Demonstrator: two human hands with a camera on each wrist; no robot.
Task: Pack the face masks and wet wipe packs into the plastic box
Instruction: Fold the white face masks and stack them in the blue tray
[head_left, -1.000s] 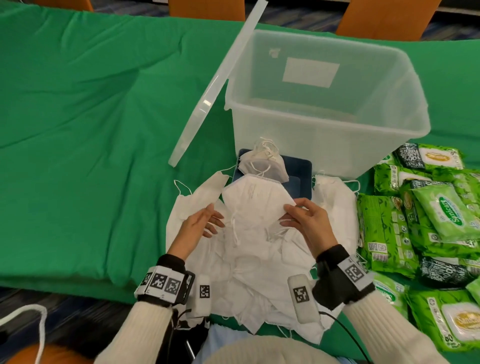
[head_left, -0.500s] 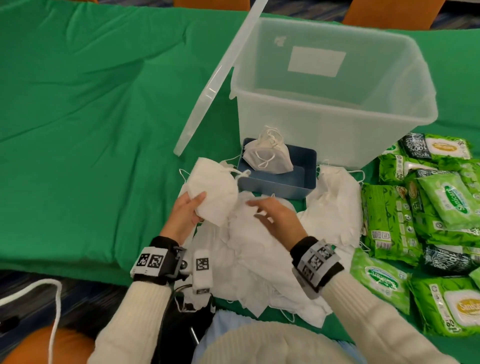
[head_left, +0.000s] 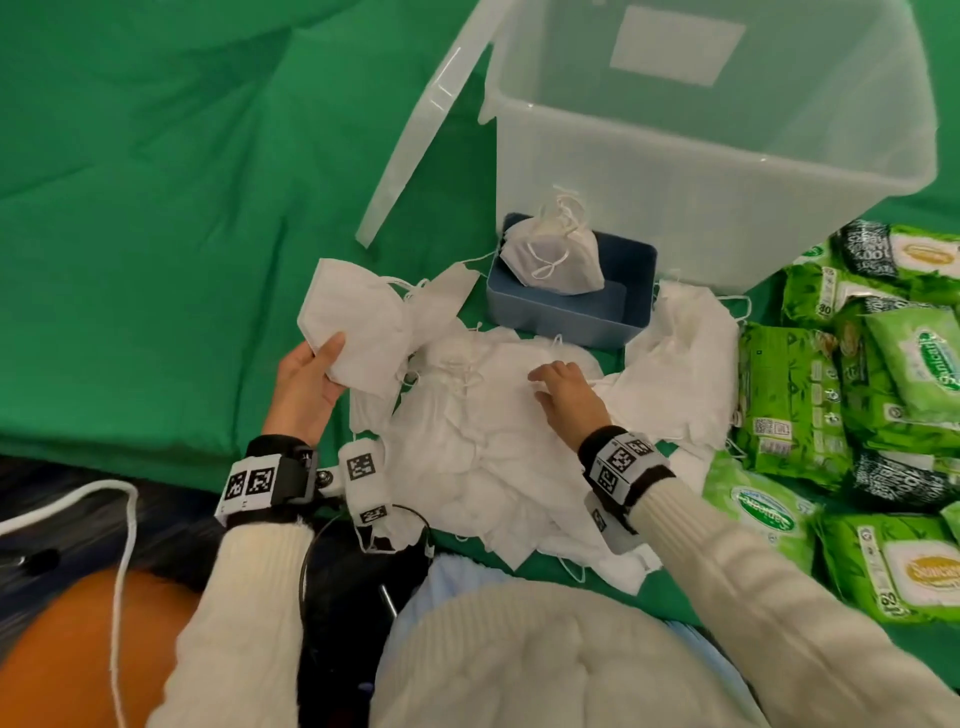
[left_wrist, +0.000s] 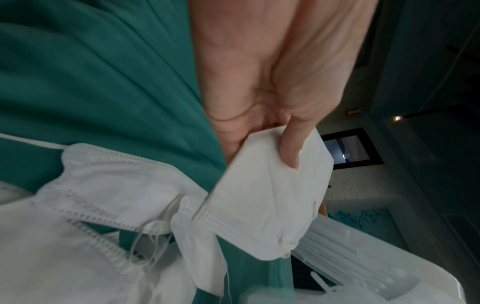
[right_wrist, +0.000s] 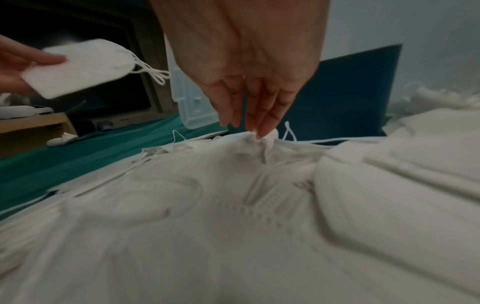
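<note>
My left hand (head_left: 322, 364) holds a folded white face mask (head_left: 353, 332) lifted at the left of the mask pile (head_left: 483, 441); the thumb (left_wrist: 293, 148) lies on top of the mask (left_wrist: 265, 195) and the fingers are hidden beneath it. At the top of the pile my right hand (head_left: 540, 379) points its fingers down, and the fingertips (right_wrist: 257, 133) pinch a puckered bit of a mask. The clear plastic box (head_left: 717, 171) stands open behind, nothing visible inside. Green wet wipe packs (head_left: 831, 395) are heaped at the right.
The box's clear lid (head_left: 421, 124) leans against its left side. A small blue tray (head_left: 566, 317) in front of the box holds a tied bundle of masks (head_left: 556, 254). Green cloth covers the table; its near edge runs by my wrists.
One second ago both hands held one mask over the pile. The left hand has carried it off to the left, and the right hand has dropped onto the pile and pinches another mask.
</note>
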